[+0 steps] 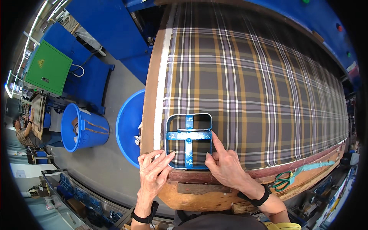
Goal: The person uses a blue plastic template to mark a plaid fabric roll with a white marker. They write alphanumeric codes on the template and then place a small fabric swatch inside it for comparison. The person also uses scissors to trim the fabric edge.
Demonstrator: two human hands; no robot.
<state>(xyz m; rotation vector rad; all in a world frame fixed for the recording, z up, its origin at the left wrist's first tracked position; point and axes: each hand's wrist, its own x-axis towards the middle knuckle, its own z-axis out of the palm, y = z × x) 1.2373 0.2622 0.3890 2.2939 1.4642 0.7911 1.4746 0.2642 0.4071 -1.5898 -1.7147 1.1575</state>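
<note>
A blue metal cutting die (pixel 188 155), a rounded square frame with cross bars, lies on plaid fabric (pixel 245 99) near its front left corner. My left hand (pixel 154 170) grips the die's lower left corner, thumb and fingers bent against the frame. On the other side, my right hand (pixel 227 165) holds the frame's right edge, the index finger stretched along it and the thumb lower down. Through the die's openings the brown, grey and mustard checks show. The undersides of my fingers are hidden.
Green-handled scissors (pixel 281 181) lie on the wooden front edge (pixel 199 195), right of my hands. Two blue tubs stand left, one (pixel 129 128) against the table, another (pixel 85 128) farther off. A green electrical box (pixel 48 67) and a distant person (pixel 25 134) are beyond. Blue machinery (pixel 322 23) overhangs the far side.
</note>
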